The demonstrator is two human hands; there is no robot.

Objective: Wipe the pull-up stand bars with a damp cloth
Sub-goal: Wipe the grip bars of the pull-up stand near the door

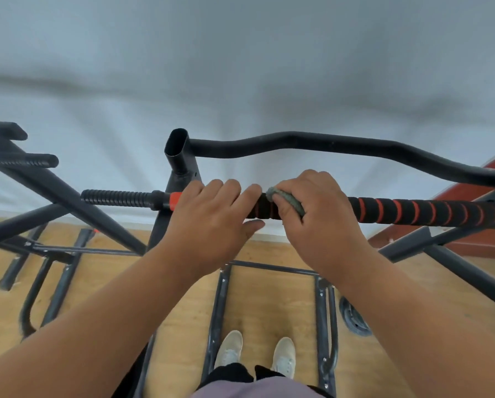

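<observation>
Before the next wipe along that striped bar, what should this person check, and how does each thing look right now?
1. Cloth held: ok, the right hand grips it.
2. Cloth against the padded bar: ok, pressed onto the foam.
3. Bar steadied: ok, the left hand holds it just beside the cloth.
4. Path to the right: ok, nothing sits on the striped foam there.
5. Cloth damp: cannot tell, most of it is hidden under the fingers.
6. Footing: ok, both shoes stand on the wooden floor inside the base frame.
</observation>
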